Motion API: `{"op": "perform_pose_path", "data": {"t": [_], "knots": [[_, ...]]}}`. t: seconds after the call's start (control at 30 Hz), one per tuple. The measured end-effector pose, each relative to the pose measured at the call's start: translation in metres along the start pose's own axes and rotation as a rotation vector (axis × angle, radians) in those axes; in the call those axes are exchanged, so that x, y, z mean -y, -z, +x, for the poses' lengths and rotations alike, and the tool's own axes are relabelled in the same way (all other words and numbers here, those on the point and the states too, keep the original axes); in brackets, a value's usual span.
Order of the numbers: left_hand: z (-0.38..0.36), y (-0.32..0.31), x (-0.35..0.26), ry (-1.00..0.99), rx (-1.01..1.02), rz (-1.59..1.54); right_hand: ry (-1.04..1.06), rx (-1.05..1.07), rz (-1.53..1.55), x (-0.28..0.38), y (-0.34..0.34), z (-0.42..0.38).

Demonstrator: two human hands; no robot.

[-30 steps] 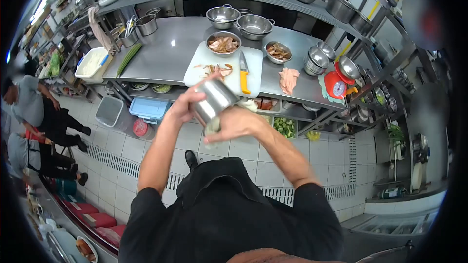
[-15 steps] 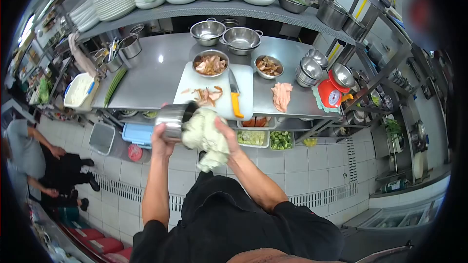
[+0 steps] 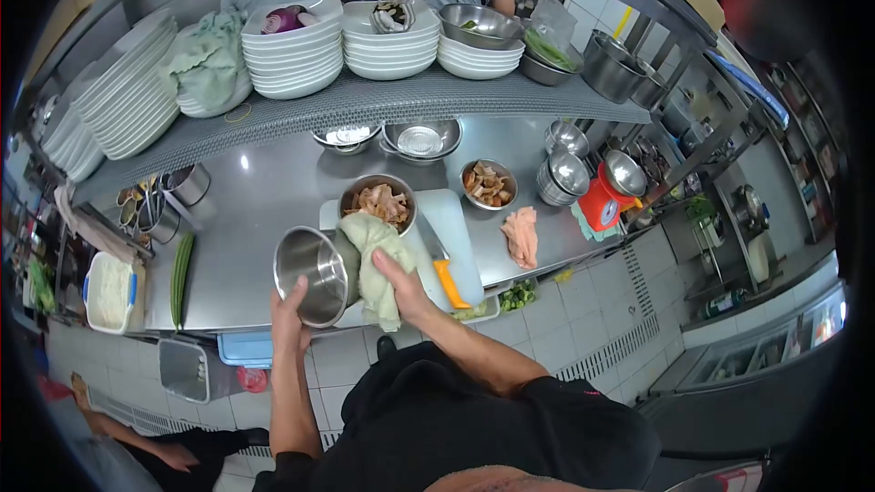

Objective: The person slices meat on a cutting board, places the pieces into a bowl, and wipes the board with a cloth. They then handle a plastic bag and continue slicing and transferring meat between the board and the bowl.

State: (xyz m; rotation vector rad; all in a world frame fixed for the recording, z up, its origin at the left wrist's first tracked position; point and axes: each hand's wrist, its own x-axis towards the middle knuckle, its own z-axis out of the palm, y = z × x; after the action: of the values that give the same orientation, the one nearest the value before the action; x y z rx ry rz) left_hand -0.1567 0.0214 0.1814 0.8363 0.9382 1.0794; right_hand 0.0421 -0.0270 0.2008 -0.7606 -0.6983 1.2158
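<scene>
My left hand grips the near left side of a metal pot, whose open mouth faces up toward me. In my right hand is a pale green cloth, pressed against the pot's right side. Just beyond them a metal bowl of meat pieces sits on the white cutting board. A knife with a yellow handle lies on the board to the right of my right hand.
A second bowl of meat, a pink piece of meat and a red scale are to the right. A long green vegetable lies left. Plate stacks fill the shelf above. Other people stand beyond it and at lower left.
The view has shifted, showing more of the shelf. The pot has turned so its inside faces me, and the cloth now lies along its right side, spread less widely.
</scene>
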Motion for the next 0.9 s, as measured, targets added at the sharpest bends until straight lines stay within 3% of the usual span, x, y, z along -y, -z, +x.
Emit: {"op": "perform_pose_path", "data": {"t": [0.13,0.17,0.2,0.23,0.33,0.4,0.47,0.6,0.7,0.8,0.87,0.9], "knots": [[0.048,0.02,-0.002,0.028,-0.165,-0.061,-0.454,-0.091,0.53,0.005,-0.018,0.053],[0.058,0.034,-0.002,0.032,-0.058,-0.067,-0.497,-0.101,0.502,-0.01,-0.011,0.059],[0.068,0.036,-0.002,-0.04,-0.114,-0.096,-0.541,-0.109,0.473,-0.025,-0.002,0.065],[0.084,0.059,0.008,-0.048,-0.111,-0.139,-0.718,-0.09,0.341,-0.015,-0.005,0.068],[0.135,0.122,0.007,-0.034,-0.097,-0.185,-0.664,0.032,0.342,-0.011,0.011,0.053],[0.155,0.137,0.002,0.008,-0.232,-0.055,-0.66,-0.014,0.393,0.022,0.037,0.03],[0.188,0.182,0.026,0.062,-0.394,0.12,-0.52,-0.14,0.257,0.064,0.068,0.0],[0.218,0.236,0.065,0.149,-0.482,0.354,-0.234,-0.708,0.022,0.111,0.152,-0.06],[0.231,0.269,0.08,0.191,-0.507,0.301,-0.131,-0.799,-0.108,0.132,0.192,-0.056],[0.205,0.219,0.047,0.179,-0.492,0.363,-0.295,-0.747,-0.232,0.13,0.258,-0.031],[0.193,0.207,0.042,0.113,-0.686,0.455,-0.416,-0.738,-0.392,0.111,0.282,-0.001],[0.184,0.208,0.041,0.075,-0.704,0.479,-0.447,-0.67,-0.715,0.093,0.309,0.01]]}}
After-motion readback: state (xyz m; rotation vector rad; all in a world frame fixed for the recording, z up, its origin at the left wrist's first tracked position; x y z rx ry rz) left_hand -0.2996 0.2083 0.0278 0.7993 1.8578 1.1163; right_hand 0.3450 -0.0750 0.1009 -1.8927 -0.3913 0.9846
